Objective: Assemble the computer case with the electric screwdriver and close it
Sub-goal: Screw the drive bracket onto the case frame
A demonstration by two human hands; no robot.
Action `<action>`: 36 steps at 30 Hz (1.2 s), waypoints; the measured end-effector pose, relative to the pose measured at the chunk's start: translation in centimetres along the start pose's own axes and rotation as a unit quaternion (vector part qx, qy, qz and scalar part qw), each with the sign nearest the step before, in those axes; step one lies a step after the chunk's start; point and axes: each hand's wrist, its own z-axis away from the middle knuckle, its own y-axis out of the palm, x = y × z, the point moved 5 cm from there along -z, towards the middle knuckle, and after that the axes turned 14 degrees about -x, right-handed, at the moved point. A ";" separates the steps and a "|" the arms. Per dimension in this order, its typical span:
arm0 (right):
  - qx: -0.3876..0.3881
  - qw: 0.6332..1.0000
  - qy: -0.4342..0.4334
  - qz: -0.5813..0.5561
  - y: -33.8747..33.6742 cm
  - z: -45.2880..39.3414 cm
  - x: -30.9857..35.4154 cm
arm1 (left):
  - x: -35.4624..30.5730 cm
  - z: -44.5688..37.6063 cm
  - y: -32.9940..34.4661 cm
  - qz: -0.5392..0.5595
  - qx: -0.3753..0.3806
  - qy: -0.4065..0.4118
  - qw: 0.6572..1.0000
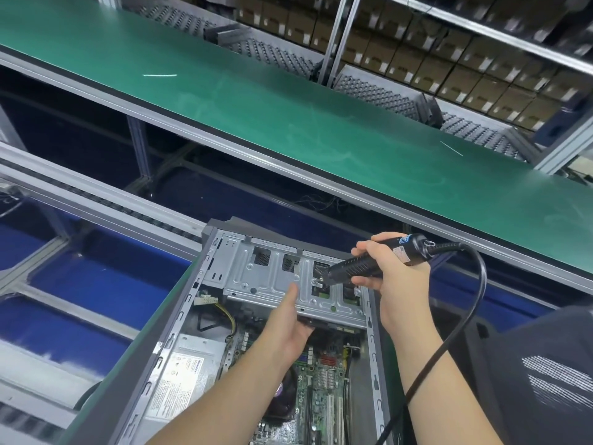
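We see the open grey metal computer case (256, 342) lying on its side, the black corded electric screwdriver (369, 261) tilted with its tip on the silver drive cage (272, 277).

view: head, single | scene is being viewed from above, forward and down | open computer case (282, 332) is being framed close, lower centre | green conveyor (288, 123) is being seen beyond

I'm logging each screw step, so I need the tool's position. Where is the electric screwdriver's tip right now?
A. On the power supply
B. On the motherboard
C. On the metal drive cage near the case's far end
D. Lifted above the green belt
C: the right hand grips the electric screwdriver with its tip on the metal drive cage, while the left hand holds the cage's near edge.
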 end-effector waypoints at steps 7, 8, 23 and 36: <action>-0.006 1.000 0.003 0.006 -0.1 -0.5 -0.1 | 0.1 0.1 0.0 -0.005 0.000 0.008 1.000; -0.008 1.000 0.001 0.009 -0.2 -0.6 -0.1 | 0.1 0.1 0.0 -0.006 0.000 0.009 1.000; 0.026 0.999 -0.017 0.027 0.3 -0.4 0.1 | 0.1 0.1 0.1 -0.009 -0.003 0.013 1.000; 0.053 0.997 -0.042 0.037 0.8 0.1 0.7 | 0.3 2.6 -0.3 -0.019 -0.062 0.012 0.998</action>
